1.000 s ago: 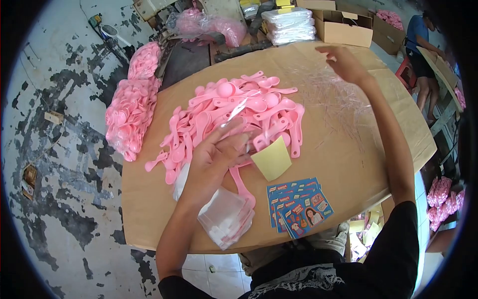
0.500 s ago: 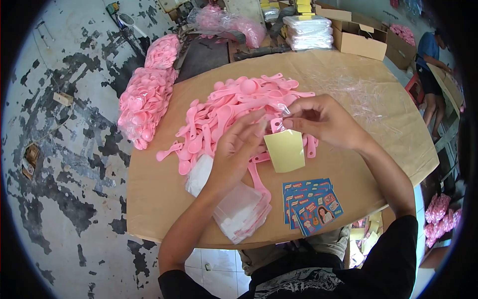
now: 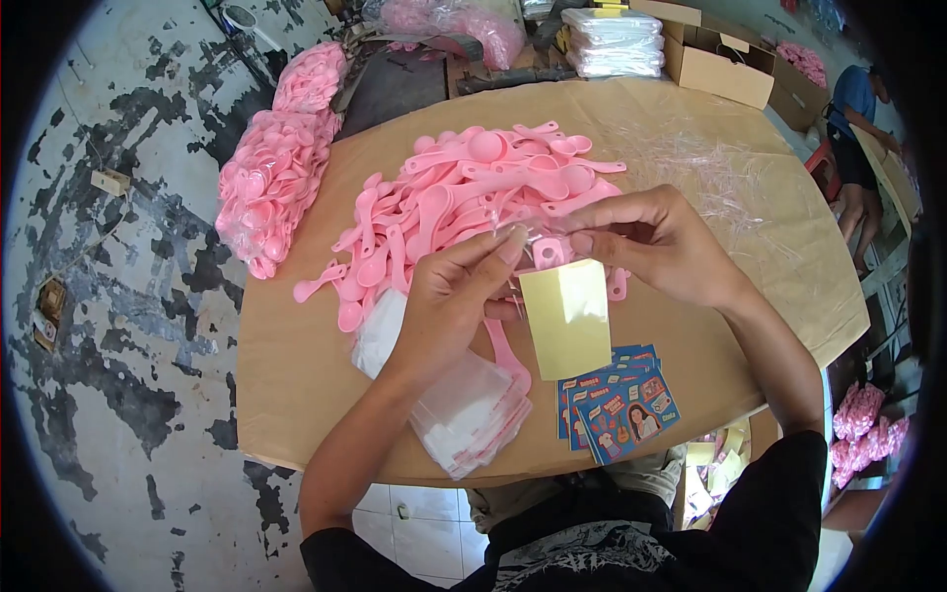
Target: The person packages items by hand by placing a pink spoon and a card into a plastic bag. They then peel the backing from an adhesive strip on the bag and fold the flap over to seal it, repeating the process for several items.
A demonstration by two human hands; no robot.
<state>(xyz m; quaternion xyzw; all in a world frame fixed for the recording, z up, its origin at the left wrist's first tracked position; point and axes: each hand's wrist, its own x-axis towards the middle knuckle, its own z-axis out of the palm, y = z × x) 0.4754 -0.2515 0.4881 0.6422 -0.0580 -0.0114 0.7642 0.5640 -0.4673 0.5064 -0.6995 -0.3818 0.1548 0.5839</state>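
Between my two hands hangs a clear plastic bag point(image 3: 520, 219) with a yellow card point(image 3: 567, 321) and a pink spoon point(image 3: 547, 254) in it. Only the holed handle end of this spoon shows above the card. My left hand point(image 3: 462, 281) pinches the bag's left upper side between thumb and fingers. On the other side, my right hand point(image 3: 646, 242) is closed on its upper right edge. Behind both hands lies a heap of pink spoons point(image 3: 464, 187). Flat clear bags point(image 3: 469, 414) lie under my left forearm, beside a single pink spoon point(image 3: 507, 355). Blue printed cards point(image 3: 623, 409) are stacked below the yellow card.
Brown paper covers the table point(image 3: 750, 306). Large bags of pink spoons point(image 3: 276, 183) stand at its left edge. Thin plastic scraps point(image 3: 705, 178) lie at the right. Stacked clear packs point(image 3: 614, 44) and a cardboard box point(image 3: 725, 69) stand at the back. Another person point(image 3: 856, 128) sits far right.
The bag with the yellow card has come slightly lower and nearer, and more of the card shows. My left hand has closed on the bag's edge. The view has shifted a little.
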